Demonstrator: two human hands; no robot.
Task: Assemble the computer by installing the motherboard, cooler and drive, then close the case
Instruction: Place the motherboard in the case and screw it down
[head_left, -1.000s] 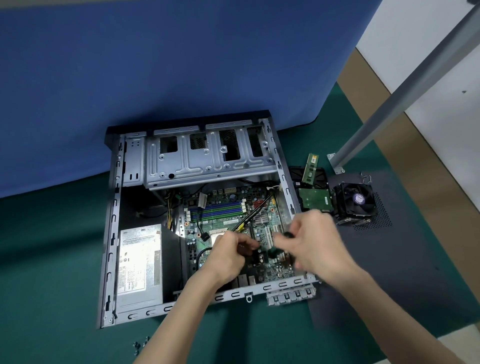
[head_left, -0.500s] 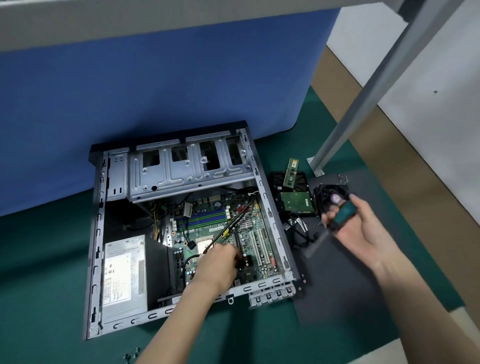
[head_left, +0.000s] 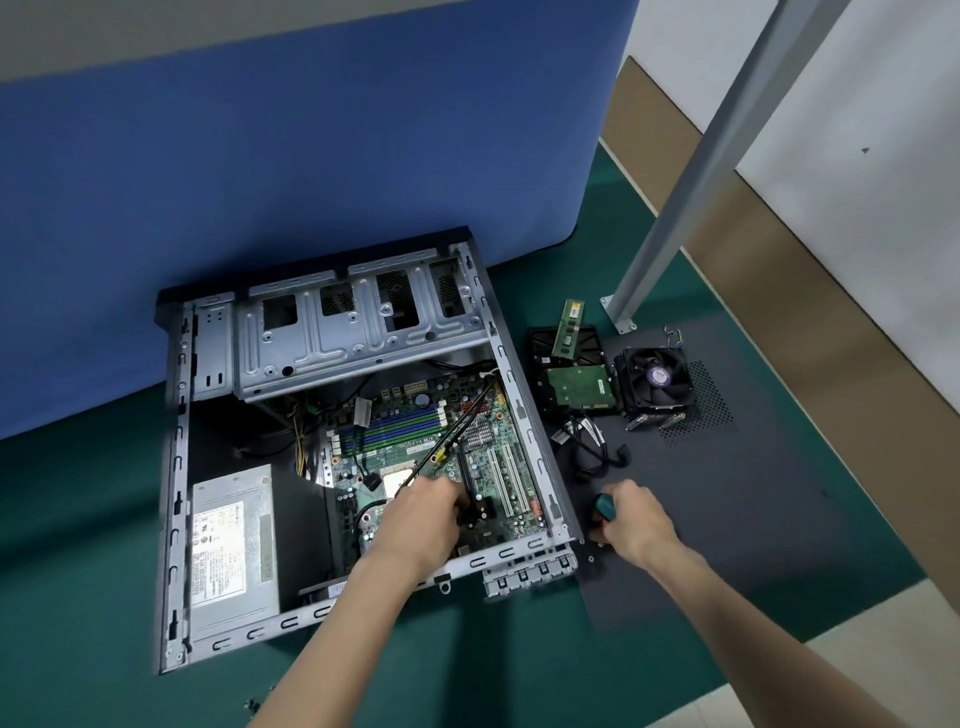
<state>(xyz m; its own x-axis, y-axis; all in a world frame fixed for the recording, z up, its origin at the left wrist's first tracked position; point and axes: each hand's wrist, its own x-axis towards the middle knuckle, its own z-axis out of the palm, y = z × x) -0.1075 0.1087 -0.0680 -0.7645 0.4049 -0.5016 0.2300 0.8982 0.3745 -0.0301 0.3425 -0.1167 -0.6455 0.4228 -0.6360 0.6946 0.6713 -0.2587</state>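
Motherboard (head_left: 483, 467): lies inside the open case (head_left: 175, 467).
Left hand (head_left: 423, 512): in the case, fingers curled down onto the board; whether they pinch anything cannot be told.
Right hand (head_left: 636, 522): wrapped round the teal-handled screwdriver (head_left: 604, 508), low over the side panel (head_left: 753, 519).
Cooler (head_left: 655, 379) and hard drive (head_left: 576, 387): side by side outside the case.

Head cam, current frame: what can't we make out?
- Head view: screwdriver tip, covered by the right hand.
- Head view: whatever the left hand touches on the motherboard, under its fingers.
- Head view: power supply label text, too small.
- Head view: small parts at bottom edge, blurred.
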